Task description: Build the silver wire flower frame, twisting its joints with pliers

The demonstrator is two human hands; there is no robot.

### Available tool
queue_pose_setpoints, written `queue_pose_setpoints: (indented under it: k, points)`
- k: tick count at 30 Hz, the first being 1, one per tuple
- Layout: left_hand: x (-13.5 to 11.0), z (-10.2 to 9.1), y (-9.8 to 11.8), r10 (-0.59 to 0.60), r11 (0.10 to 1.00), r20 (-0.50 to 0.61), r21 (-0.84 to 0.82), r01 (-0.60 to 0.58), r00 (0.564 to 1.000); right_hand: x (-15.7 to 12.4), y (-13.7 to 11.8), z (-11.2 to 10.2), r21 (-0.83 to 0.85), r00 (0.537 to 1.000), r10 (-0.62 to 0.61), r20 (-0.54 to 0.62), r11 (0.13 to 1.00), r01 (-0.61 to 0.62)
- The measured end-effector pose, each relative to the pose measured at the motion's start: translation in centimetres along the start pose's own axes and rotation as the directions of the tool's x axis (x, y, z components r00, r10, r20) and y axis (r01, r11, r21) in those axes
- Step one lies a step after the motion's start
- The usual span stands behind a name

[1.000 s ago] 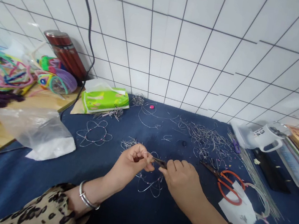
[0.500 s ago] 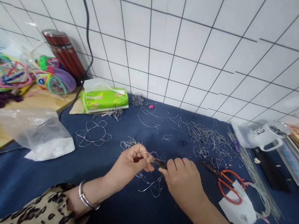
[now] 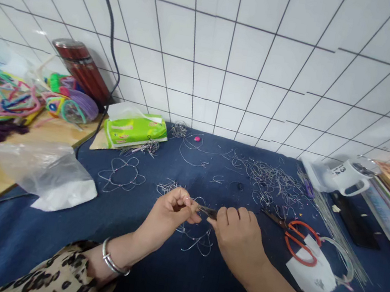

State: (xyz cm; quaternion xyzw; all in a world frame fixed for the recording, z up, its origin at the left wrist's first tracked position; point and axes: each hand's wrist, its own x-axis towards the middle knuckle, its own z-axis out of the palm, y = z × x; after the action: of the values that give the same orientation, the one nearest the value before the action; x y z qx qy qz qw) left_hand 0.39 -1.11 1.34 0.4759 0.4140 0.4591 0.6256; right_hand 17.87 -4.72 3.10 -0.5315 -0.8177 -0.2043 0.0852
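Two hands work thin wire with small pliers.

The left hand (image 3: 168, 209) pinches the looped wire (image 3: 197, 239), which trails just beneath the grip. The right hand (image 3: 238, 234) is clenched around small pliers (image 3: 208, 212) whose tip meets that pinch. The wire looks light, springy and easily kinked, so it is best held beside the bend. Beyond the grip lie red scissors (image 3: 297, 237) and wire scraps (image 3: 268, 179). Both grips are unchanged since a second ago.

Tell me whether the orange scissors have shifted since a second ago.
No. The orange scissors lie as before, handles against the white paper slip on the blue cloth.
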Motion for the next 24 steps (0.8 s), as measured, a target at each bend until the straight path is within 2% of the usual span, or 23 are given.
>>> queue_pose_setpoints:
  k: [5, 11, 17, 24]
  points:
    - [0.0, 0.4, -0.4, 0.021, 1.000, -0.070, -0.013, -0.022, 0.997, 0.1, -0.4, -0.4, -0.049, 0.998, 0.060, -0.029, 0.997, -0.061]
    - [-0.2, 1.0, -0.2, 0.038, 0.996, -0.125, -0.076, -0.048, 0.991, 0.3, -0.4, -0.5, -0.071, 0.996, 0.061, -0.059, 0.995, -0.066]
    - [-0.2, 1.3, -0.1, 0.068, 0.990, -0.147, -0.116, -0.086, 0.987, 0.3, -0.6, -0.5, -0.082, 0.996, 0.063, -0.061, 0.994, -0.068]
    - [0.0, 1.3, -0.3, 0.090, 0.991, -0.163, -0.081, -0.104, 0.983, 0.4, -0.8, -0.5, -0.089, 0.996, 0.075, -0.056, 0.993, -0.080]
